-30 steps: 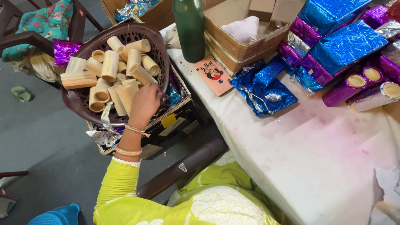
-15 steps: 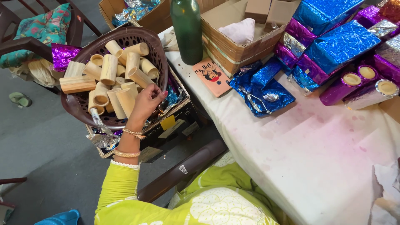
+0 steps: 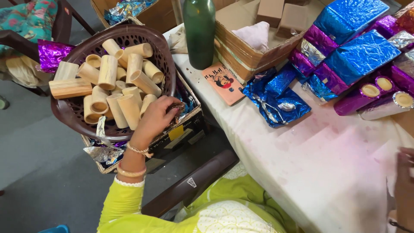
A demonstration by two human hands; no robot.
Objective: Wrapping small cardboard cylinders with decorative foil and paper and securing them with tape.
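- left hand (image 3: 156,115) at frame centre-left, fingers curled on the basket (image 3: 69,113) rim beside the tubes (image 3: 116,82).
- risk: overhanging basket could tip, spilling tubes.
- right hand (image 3: 404,181) at right edge; grip unclear.

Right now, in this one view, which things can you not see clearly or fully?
- Right hand: cut off by the right edge of the head view; its grip is unreadable.
- Left hand: fingertips curl over the basket rim, so what they pinch is hidden.
- Green bottle: top cut off by the upper edge.
- Lower wooden tubes: buried under others.
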